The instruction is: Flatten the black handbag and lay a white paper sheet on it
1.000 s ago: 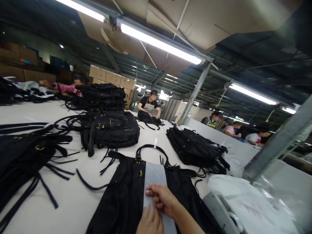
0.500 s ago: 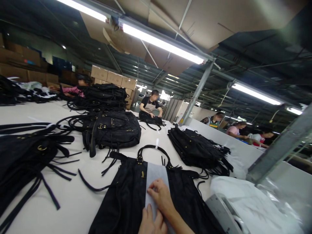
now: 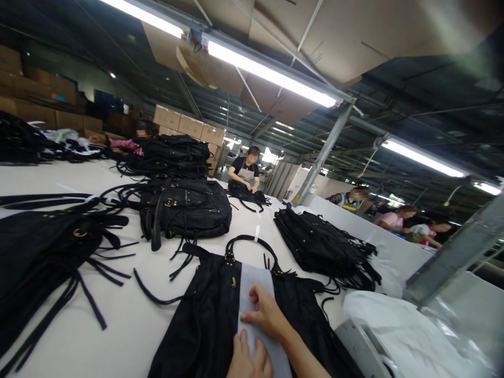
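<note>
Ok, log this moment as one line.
left hand: flat on white paper strip | right hand: pressing strip | strip on flat black leather bag | white table

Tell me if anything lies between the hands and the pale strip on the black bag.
Nothing visible does. The right hand rests flat on the pale strip, and the left hand presses its lower part; the strip lies directly on the black bag.

The left hand (image 3: 249,360) is running off the bottom edge, only fingers showing; the black bag's (image 3: 205,325) lower part is being cut off there too; distant workers' hands are too small to read.
</note>
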### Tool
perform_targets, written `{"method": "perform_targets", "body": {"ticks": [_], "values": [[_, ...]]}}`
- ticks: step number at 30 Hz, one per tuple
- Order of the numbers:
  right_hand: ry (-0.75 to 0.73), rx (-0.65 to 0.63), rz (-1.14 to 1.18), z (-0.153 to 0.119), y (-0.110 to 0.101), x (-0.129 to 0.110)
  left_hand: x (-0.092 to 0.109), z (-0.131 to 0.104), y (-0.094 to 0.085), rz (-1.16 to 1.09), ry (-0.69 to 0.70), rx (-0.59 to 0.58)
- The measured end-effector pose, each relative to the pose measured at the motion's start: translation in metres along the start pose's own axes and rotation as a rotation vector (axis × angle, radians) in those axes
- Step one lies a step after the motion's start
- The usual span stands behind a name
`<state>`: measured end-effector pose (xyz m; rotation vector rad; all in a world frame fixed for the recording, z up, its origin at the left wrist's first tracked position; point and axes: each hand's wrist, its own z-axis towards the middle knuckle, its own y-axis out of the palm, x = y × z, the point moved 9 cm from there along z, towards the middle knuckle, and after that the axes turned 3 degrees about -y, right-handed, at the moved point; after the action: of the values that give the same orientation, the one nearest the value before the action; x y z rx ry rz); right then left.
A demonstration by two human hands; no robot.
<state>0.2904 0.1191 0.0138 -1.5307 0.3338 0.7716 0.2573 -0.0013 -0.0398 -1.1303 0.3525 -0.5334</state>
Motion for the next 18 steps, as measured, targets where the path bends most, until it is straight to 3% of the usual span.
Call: {"method": "perform_targets", "body": {"ticks": [5, 9, 12, 18], "values": [[0.009, 0.105, -0.063, 0.004, 0.002, -0.003, -0.005, 0.0, 0.009, -0.052, 0.029, -0.102], [-0.023, 0.055, -0.053, 0.002, 0.004, -0.006, -0.009, 0.002, 0.005, -0.095, -0.001, -0.142], [-0.052, -0.007, -0.037, -0.006, 0.008, -0.008, -0.007, 0.005, -0.007, -0.113, -0.005, -0.149], [-0.106, 0.09, -0.075, -0.01, 0.005, -0.016, -0.006, 0.006, -0.047, -0.14, -0.065, -0.286]]}}
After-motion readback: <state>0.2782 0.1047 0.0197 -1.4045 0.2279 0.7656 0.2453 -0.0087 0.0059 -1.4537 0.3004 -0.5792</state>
